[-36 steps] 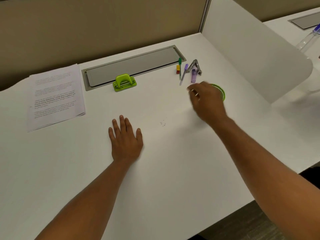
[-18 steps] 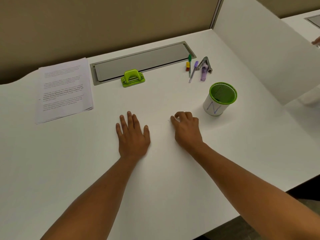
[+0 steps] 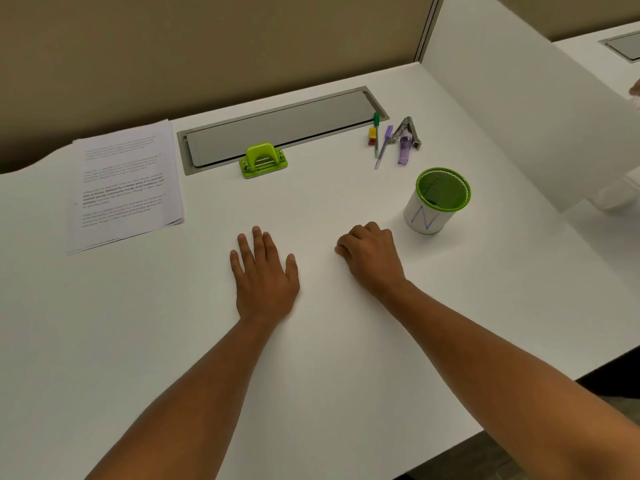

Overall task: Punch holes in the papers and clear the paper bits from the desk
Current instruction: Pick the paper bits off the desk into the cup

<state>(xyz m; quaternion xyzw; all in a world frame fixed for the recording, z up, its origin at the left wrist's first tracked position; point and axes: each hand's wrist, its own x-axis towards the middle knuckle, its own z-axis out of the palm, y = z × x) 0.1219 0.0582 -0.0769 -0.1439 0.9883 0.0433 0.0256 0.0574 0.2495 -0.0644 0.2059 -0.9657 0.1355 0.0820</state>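
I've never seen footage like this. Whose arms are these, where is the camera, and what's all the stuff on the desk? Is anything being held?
No machine here: these are a person's two bare arms, filmed by one wide-angle camera worn on their head, looking forward and down.

The left hand lies flat on the white desk, fingers straight, holding nothing. The right hand rests beside it with fingers curled under; whether they pinch a paper bit is too small to tell.

On the desk: a stack of printed papers at the left, a green hole punch by the grey panel, and a green mesh cup marked N just beyond the right hand. Further back lie pens, a purple highlighter and a metal tool.
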